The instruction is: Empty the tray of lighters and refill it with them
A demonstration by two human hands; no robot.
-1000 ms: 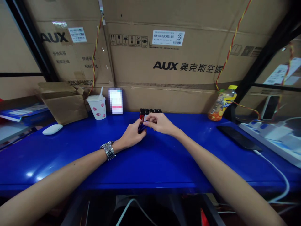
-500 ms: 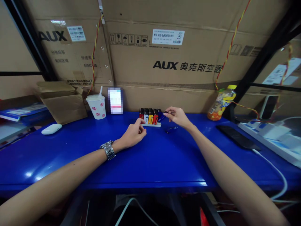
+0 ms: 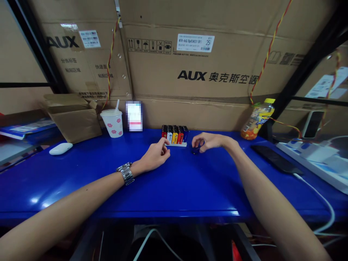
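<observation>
A white tray [image 3: 176, 145] near the back of the blue table holds several upright lighters [image 3: 174, 137] in rows, with red, white, yellow and dark blue ones along the front and black tops. At its front left corner, my left hand [image 3: 156, 154] has its index finger against the tray and the thumb apart. To the right of the tray, my right hand [image 3: 206, 141] arches over a dark blue lighter [image 3: 194, 151] lying on the table. Its thumb and fingers are apart around that lighter, which they partly cover.
A paper cup with a straw [image 3: 112, 123] and a lit phone [image 3: 134, 116] stand behind on the left, beside an open cardboard box [image 3: 76, 121]. A white case [image 3: 61, 148] lies far left. On the right are a drink bottle [image 3: 257, 119], a dark phone [image 3: 274, 159] and a power strip [image 3: 323, 163].
A dark blue lighter that my right hand held at the tray's right end now stands in the tray. The hand has moved down to the lighter on the table. My left hand stays put.
</observation>
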